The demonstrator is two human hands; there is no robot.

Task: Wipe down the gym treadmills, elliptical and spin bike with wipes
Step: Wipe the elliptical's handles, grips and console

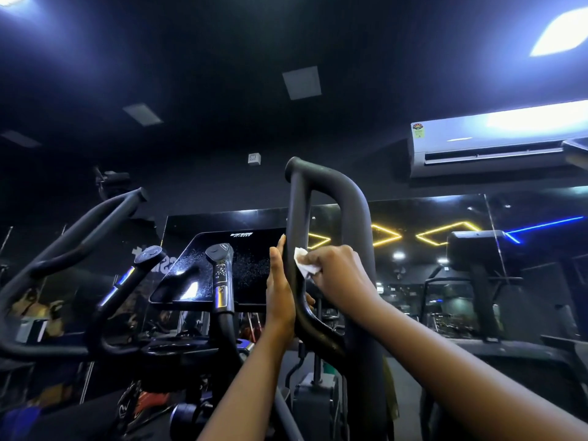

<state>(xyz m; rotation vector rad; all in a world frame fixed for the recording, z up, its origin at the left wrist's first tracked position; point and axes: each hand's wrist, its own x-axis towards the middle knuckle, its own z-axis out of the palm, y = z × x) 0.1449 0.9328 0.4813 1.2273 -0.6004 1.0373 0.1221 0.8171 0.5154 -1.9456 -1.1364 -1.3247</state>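
Right hand (337, 275) has its fingers curled round a bunched white wipe (304, 264), pressed to the inner side of the elliptical's looped black handle (353, 198) at mid-height. Left hand (280, 294) lies flat on the opposite side of the same bar, fingers straight, bracing it; whether its thumb hooks behind cannot be told. The wipe is judged light and limp, best kept wadded in the fingertips, while the handle is rigid tubing likely to swing on its pivot unless braced, and the speckled console screen (251, 265) beyond probably needs gentler pressure.
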